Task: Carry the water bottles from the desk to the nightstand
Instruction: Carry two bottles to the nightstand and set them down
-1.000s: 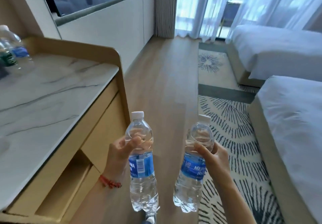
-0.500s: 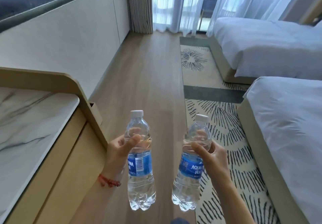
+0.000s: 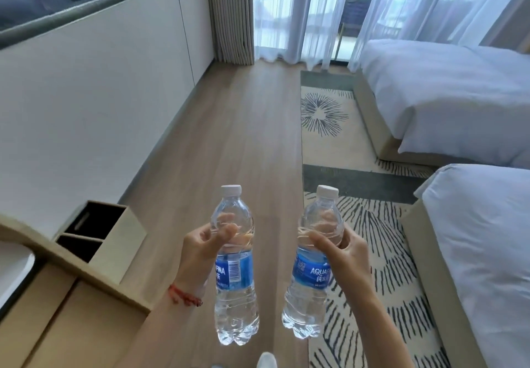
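Observation:
I hold two clear water bottles with blue labels and white caps upright over the wooden floor. My left hand (image 3: 198, 253), with a red cord at the wrist, grips the left bottle (image 3: 235, 287) around its upper body. My right hand (image 3: 341, 256) grips the right bottle (image 3: 311, 281) just above its label; this one leans slightly. The desk (image 3: 71, 310) shows only its wooden corner at the lower left. No nightstand is in view.
A two-part wooden bin (image 3: 100, 233) stands by the desk end against the white wall. Two white beds (image 3: 473, 241) lie to the right on a patterned rug (image 3: 361, 224). Wooden floor (image 3: 243, 138) runs ahead to sheer curtains (image 3: 301, 12).
The view has swung right and forward away from the desk, whose marble top has nearly left the frame. The bin has come into view. Both hands keep the same hold on the bottles.

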### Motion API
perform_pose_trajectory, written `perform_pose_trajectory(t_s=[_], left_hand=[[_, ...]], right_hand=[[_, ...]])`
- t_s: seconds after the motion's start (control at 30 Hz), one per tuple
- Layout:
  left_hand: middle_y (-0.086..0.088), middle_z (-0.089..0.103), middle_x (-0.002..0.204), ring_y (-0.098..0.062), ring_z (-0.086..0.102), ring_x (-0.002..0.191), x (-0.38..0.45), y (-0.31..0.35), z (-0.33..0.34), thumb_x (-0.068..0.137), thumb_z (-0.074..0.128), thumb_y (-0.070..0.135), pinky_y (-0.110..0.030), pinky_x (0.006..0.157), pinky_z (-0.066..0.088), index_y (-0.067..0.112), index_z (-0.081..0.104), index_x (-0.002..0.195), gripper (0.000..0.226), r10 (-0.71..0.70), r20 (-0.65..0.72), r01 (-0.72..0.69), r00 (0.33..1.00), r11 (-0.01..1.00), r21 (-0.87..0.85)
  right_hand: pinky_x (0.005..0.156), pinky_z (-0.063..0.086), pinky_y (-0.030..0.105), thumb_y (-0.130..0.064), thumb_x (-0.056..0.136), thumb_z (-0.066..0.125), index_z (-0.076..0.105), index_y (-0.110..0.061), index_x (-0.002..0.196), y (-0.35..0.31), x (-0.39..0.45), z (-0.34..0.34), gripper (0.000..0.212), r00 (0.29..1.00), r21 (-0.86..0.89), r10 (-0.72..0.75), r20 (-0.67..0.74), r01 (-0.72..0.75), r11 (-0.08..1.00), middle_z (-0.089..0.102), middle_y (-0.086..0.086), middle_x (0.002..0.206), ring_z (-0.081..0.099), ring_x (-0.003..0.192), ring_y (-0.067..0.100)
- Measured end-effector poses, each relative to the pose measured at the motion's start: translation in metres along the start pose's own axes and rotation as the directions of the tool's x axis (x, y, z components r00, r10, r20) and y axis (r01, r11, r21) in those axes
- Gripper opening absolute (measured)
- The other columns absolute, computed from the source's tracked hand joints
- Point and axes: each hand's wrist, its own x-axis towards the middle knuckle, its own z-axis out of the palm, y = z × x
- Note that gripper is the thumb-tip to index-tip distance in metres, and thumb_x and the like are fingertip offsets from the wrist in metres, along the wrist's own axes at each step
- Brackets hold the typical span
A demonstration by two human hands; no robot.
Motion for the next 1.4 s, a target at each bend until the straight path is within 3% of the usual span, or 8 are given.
perform_pose_trajectory(t_s=[0.1,0.43,0.67,0.83,1.0,1.17,1.3,1.4], left_hand=[[0.001,0.074,0.069,-0.015,0.069,0.062,0.050,0.008,0.022,0.022,0.080,0.067,-0.019,0.053,0.052,0.011,0.065,0.091,0.090,0.000,-0.005,0.000,1.000,1.000,-0.007],[0.003,0.073,0.068,-0.011,0.069,0.061,0.254,0.027,0.067,0.040,0.071,0.045,-0.017,0.052,0.051,0.010,0.066,0.087,0.059,0.003,0.039,-0.004,0.999,0.999,0.035],[0.003,0.074,0.071,-0.015,0.070,0.065,0.411,0.064,0.092,0.022,0.077,0.071,-0.019,0.053,0.053,0.013,0.067,0.089,0.090,0.006,0.072,-0.009,0.997,0.999,0.042],[0.002,0.073,0.068,-0.014,0.070,0.063,0.502,0.079,0.121,0.028,0.080,0.055,-0.022,0.055,0.054,0.011,0.066,0.091,0.078,-0.022,0.112,0.017,0.993,0.999,0.043],[-0.001,0.073,0.068,-0.019,0.069,0.063,0.586,0.079,0.163,0.024,0.081,0.061,-0.021,0.053,0.053,0.012,0.067,0.086,0.080,-0.048,0.135,0.043,0.990,0.998,0.041],[0.000,0.074,0.070,-0.016,0.070,0.065,0.669,0.080,0.221,0.024,0.082,0.059,-0.021,0.055,0.054,0.011,0.066,0.093,0.086,-0.044,0.149,0.038,0.988,0.998,0.044],[-0.001,0.074,0.069,-0.015,0.070,0.063,0.726,0.089,0.269,0.020,0.080,0.066,-0.020,0.053,0.053,0.012,0.065,0.090,0.090,-0.051,0.192,0.040,0.980,0.997,0.061],[0.000,0.074,0.069,-0.015,0.069,0.063,0.763,0.095,0.302,0.020,0.079,0.068,-0.021,0.054,0.054,0.012,0.066,0.090,0.090,-0.048,0.224,0.033,0.973,0.997,0.068]], right_hand=[[0.057,0.052,0.015,-0.027,0.058,0.076,0.062,-0.017,0.084,-0.002,0.057,-0.008,0.032,1.000,0.006,0.028,0.005,-0.028,1.000,0.070,0.001,0.075,0.069,0.066,0.007],[0.055,0.051,0.014,-0.045,0.046,0.077,0.064,-0.016,0.082,0.012,0.257,0.008,0.048,0.997,0.010,0.041,-0.066,-0.040,0.999,0.073,-0.003,0.070,0.069,0.065,0.009],[0.058,0.052,0.016,-0.048,0.045,0.074,0.064,-0.014,0.087,0.001,0.405,0.027,0.055,0.992,0.049,0.058,-0.110,-0.053,0.997,0.072,0.001,0.074,0.070,0.070,0.010],[0.058,0.052,0.016,-0.043,0.048,0.076,0.064,-0.013,0.088,0.001,0.493,0.023,0.052,0.987,0.054,0.074,-0.143,-0.066,0.996,0.072,-0.001,0.074,0.070,0.070,0.010],[0.056,0.051,0.014,-0.042,0.046,0.076,0.064,-0.013,0.085,0.010,0.583,0.005,0.050,0.980,0.057,0.085,-0.177,-0.076,0.995,0.072,-0.002,0.069,0.069,0.066,0.007],[0.055,0.051,0.013,-0.012,0.069,0.078,0.062,-0.014,0.082,0.016,0.676,-0.023,0.020,0.982,0.025,0.078,-0.174,-0.075,0.997,0.069,0.003,0.075,0.068,0.063,0.004],[0.060,0.053,0.016,-0.042,0.049,0.079,0.065,-0.015,0.083,0.010,0.739,-0.049,0.046,0.978,0.031,0.040,-0.207,-0.034,0.999,0.072,0.001,0.072,0.070,0.069,0.009],[0.062,0.054,0.017,-0.049,0.044,0.074,0.064,-0.012,0.090,0.007,0.776,-0.070,0.060,0.969,0.064,0.046,-0.244,-0.031,0.997,0.072,0.003,0.078,0.071,0.072,0.012]])
